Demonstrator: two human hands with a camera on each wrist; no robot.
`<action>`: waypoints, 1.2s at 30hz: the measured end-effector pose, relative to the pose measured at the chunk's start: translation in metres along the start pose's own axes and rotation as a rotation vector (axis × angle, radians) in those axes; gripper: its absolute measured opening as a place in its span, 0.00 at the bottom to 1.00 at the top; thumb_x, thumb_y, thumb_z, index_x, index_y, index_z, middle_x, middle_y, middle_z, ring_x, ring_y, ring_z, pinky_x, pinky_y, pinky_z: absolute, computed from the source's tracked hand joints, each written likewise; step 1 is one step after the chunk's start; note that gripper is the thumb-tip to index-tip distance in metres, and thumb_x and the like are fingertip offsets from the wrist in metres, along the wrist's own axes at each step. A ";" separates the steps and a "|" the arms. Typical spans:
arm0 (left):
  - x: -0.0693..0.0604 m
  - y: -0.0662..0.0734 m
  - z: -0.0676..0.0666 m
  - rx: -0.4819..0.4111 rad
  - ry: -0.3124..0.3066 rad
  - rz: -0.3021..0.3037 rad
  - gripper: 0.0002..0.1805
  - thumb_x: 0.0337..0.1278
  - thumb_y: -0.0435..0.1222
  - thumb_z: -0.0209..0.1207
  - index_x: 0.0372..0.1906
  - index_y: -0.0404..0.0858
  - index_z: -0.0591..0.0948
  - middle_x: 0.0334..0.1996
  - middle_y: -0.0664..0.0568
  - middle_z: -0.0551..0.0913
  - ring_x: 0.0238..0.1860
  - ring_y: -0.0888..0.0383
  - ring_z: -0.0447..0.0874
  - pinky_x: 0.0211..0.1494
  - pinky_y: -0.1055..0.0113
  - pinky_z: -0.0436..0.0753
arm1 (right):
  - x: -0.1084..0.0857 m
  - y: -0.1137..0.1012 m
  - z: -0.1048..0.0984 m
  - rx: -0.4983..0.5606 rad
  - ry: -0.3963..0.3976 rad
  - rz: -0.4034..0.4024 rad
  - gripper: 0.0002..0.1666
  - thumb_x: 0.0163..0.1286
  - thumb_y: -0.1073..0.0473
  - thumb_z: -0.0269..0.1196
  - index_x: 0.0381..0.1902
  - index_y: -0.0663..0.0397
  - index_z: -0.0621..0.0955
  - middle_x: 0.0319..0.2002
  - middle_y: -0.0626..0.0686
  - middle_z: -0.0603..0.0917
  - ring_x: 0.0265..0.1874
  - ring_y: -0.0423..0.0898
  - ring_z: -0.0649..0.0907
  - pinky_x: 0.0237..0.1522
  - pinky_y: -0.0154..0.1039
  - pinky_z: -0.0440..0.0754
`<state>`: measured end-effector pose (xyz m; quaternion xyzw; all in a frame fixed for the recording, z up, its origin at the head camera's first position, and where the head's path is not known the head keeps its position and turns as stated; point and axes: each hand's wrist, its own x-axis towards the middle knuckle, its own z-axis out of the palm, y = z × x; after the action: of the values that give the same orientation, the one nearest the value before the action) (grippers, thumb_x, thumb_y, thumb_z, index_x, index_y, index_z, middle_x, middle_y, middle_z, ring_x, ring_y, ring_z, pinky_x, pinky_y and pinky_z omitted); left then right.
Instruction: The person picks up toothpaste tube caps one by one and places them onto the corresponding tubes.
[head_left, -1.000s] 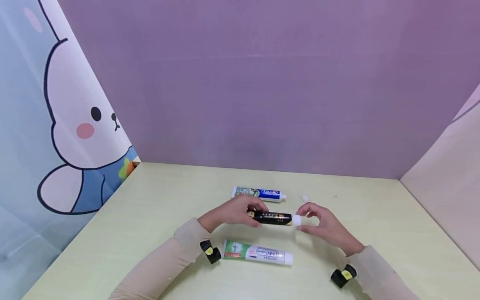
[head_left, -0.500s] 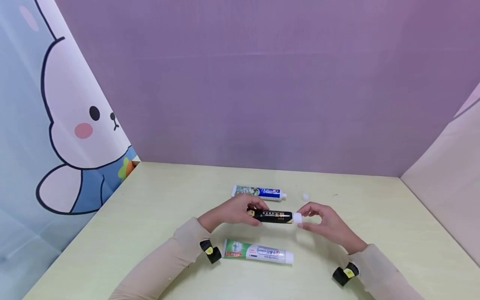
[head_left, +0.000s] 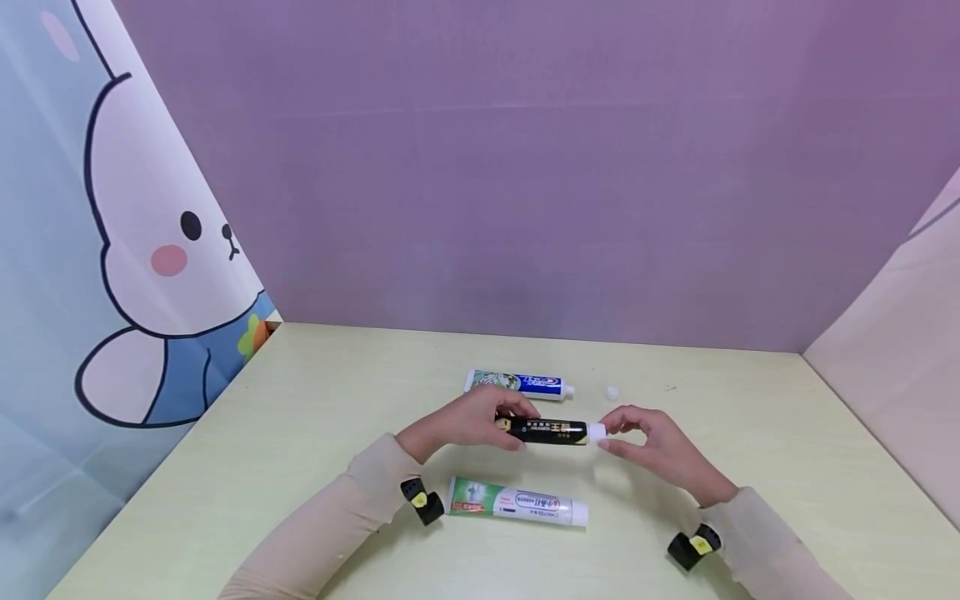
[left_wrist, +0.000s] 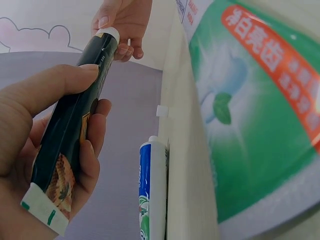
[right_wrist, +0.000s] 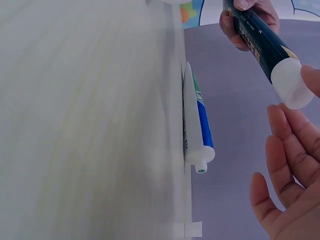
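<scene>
My left hand (head_left: 474,421) grips a black toothpaste tube (head_left: 553,431) by its crimped end, thumb on one side and fingers curled round the other. The tube is held level above the table, its white cap (head_left: 596,432) pointing right. My right hand (head_left: 660,448) pinches that cap between thumb and forefinger; its other fingers are spread apart in the right wrist view. Behind the hands lies a blue and green toothpaste tube (head_left: 542,387), its nozzle (right_wrist: 201,167) bare. A small white cap (head_left: 612,392) sits on the table to its right.
Nearer the body, a green and white toothpaste tube (head_left: 517,503) lies capped on the pale table (head_left: 360,367), by the left wrist. A purple backdrop (head_left: 525,183) rises at the table's far edge. A curtain with a cartoon figure (head_left: 172,208) hangs at the left.
The black tube and my right hand have shifted very slightly to the right in the head view. Both hands keep the same hold. The tubes on the table lie as before.
</scene>
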<state>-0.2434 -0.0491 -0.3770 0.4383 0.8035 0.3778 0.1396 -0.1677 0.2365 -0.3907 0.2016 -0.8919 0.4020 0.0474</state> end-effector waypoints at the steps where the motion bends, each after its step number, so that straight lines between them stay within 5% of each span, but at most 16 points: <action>1: 0.000 0.000 0.000 0.002 0.000 0.000 0.20 0.45 0.34 0.69 0.48 0.40 0.82 0.42 0.56 0.84 0.45 0.65 0.78 0.55 0.69 0.74 | 0.000 0.000 0.000 -0.004 0.000 -0.002 0.05 0.61 0.58 0.66 0.36 0.48 0.82 0.36 0.42 0.83 0.38 0.41 0.78 0.44 0.47 0.76; 14: -0.001 0.005 0.000 -0.008 -0.002 -0.001 0.20 0.45 0.33 0.69 0.48 0.40 0.82 0.42 0.55 0.84 0.44 0.66 0.78 0.55 0.70 0.74 | -0.003 -0.004 -0.002 0.082 -0.037 0.032 0.06 0.67 0.59 0.60 0.35 0.53 0.83 0.33 0.50 0.83 0.34 0.37 0.77 0.40 0.38 0.74; 20: -0.001 0.004 -0.001 -0.008 0.001 -0.004 0.20 0.45 0.34 0.70 0.48 0.41 0.82 0.42 0.56 0.84 0.43 0.66 0.78 0.54 0.70 0.74 | -0.002 -0.005 -0.002 0.104 -0.050 0.026 0.07 0.69 0.59 0.58 0.34 0.52 0.83 0.34 0.46 0.84 0.35 0.37 0.78 0.37 0.36 0.75; 36: -0.001 0.001 0.001 -0.003 -0.001 -0.012 0.20 0.45 0.34 0.69 0.48 0.41 0.82 0.43 0.57 0.84 0.47 0.65 0.78 0.56 0.70 0.73 | -0.002 0.001 -0.004 0.122 -0.113 0.013 0.13 0.73 0.59 0.52 0.36 0.57 0.83 0.39 0.55 0.85 0.40 0.37 0.79 0.44 0.45 0.73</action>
<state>-0.2418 -0.0488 -0.3765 0.4332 0.8057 0.3779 0.1427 -0.1666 0.2404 -0.3887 0.2208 -0.8683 0.4438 -0.0177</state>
